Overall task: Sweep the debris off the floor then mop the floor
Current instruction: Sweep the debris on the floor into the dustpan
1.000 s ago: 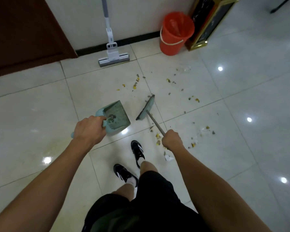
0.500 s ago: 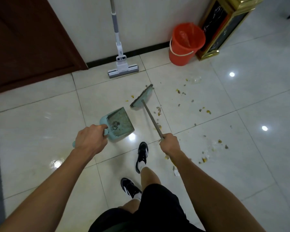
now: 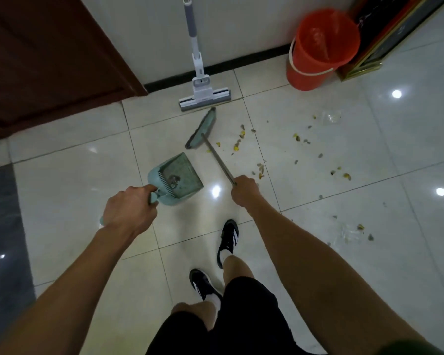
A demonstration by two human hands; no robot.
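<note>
Broom head [image 3: 202,129] is reaching farther out, now just short of the mop [image 3: 205,96], right hand [image 3: 244,190] gripping its handle, left hand [image 3: 128,211] gripping the dustpan [image 3: 176,179]; still sweeping: next pull debris [image 3: 237,143] beyond the right fingers toward the pan.

1 dustpan [image 3: 176,179], 1 broom [image 3: 202,130], 1 mop [image 3: 204,94], 1 bucket [image 3: 318,51], 2 hands, 2 shoes, debris: dozens of bits, uncountable.
</note>
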